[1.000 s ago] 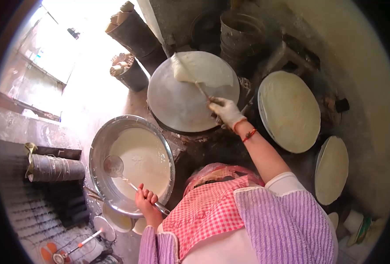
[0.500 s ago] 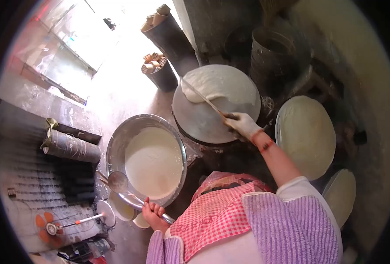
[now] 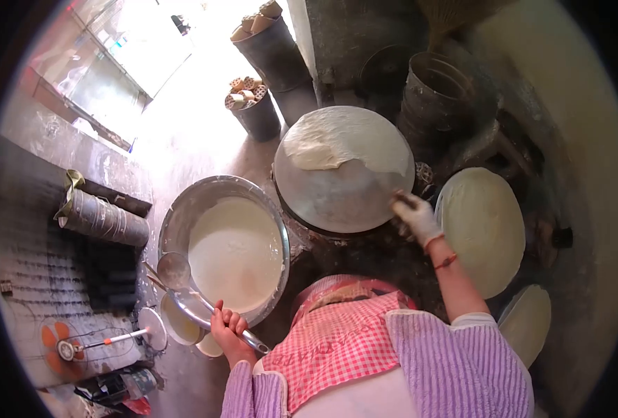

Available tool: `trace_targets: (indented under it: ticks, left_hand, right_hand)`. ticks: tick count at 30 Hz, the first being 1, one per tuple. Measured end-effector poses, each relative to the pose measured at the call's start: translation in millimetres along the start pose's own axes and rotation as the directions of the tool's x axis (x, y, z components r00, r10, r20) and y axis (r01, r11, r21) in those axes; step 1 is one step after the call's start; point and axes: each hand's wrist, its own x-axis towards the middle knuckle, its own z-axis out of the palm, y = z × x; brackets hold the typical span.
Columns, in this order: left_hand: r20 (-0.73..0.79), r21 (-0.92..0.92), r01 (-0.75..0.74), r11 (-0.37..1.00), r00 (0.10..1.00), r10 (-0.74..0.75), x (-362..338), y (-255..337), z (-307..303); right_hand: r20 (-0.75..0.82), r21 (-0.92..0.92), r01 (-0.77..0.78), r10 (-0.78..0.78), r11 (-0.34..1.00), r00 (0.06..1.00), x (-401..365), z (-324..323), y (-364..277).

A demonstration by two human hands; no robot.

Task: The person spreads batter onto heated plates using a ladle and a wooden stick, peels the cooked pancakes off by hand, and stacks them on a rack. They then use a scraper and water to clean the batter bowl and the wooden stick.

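My left hand [image 3: 231, 333] grips the metal handle of a ladle [image 3: 174, 269], whose bowl rests by the left rim of a large metal basin [image 3: 166, 240] of pale batter [image 3: 235, 254]. My right hand [image 3: 417, 217], in a whitish glove with brown-stained fingertips, is closed at the lower right edge of a round griddle [image 3: 337, 198]. What its fingers hold is blurred, and no stick shows clearly. White batter [image 3: 351, 136] covers the griddle's far half with an uneven near edge; the near half is bare grey.
Large pale round sheets [image 3: 483, 230] lie at the right, with another [image 3: 528, 324] below. Dark buckets of perforated cylinders [image 3: 256, 115] stand behind the griddle. A barrel [image 3: 438, 90] is at back right. A fan [image 3: 65, 348] and a wrapped cylinder [image 3: 107, 217] are at left.
My right hand has moved right, from over the griddle to its edge; the thin stick it held across the batter no longer shows clearly. The batter's near edge has changed shape.
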Motion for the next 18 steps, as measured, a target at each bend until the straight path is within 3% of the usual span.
trace_targets:
  ticks: [1,2,5,8,10,12,14,16,18]
  left_hand:
    - [-0.008,0.057,-0.012,0.998,1.000,0.012,-2.1,0.7,5.5]
    - [-0.014,0.075,-0.015,0.997,1.000,0.016,-1.9,-0.7,4.5]
    - [0.028,0.078,0.037,0.996,0.999,-0.039,-10.0,-0.1,-1.1]
    - [-0.034,0.033,0.082,0.996,0.996,-0.081,-7.1,-0.2,2.2]
    - [-0.047,0.042,0.059,0.997,0.997,-0.057,-1.1,-2.8,0.7]
    - [0.026,-0.011,0.052,0.999,0.998,-0.052,4.6,-4.2,-8.6]
    - [-0.012,0.008,0.044,0.999,0.999,-0.044,2.1,-6.5,-4.2]
    - [-0.040,0.068,0.049,0.996,0.998,-0.046,3.4,-5.9,-1.1]
    - [-0.005,0.028,0.083,0.996,0.997,-0.083,3.7,-6.0,0.0]
  right_hand:
    - [-0.096,0.065,-0.004,0.011,0.998,0.995,32.6,-15.0,17.4]
    - [0.028,0.141,0.052,-0.056,0.989,0.998,40.3,-20.5,1.4]
    - [0.149,0.080,0.031,-0.043,0.996,0.988,59.1,9.8,-18.6]
    - [0.414,-0.190,0.055,0.029,0.980,0.910,56.7,22.9,-29.8]
    - [0.404,-0.477,0.320,-0.119,0.819,0.907,49.2,-2.2,-23.9]
    - [0.353,-0.445,0.378,-0.228,0.812,0.907,47.4,-45.8,-24.4]
    - [0.148,-0.215,0.476,-0.453,0.853,0.879,111.2,-82.3,18.3]
    - [0.092,-0.212,0.260,-0.245,0.942,0.965,122.6,-67.8,-28.1]
    - [0.233,-0.267,0.333,-0.274,0.904,0.933,129.7,-34.4,-40.9]
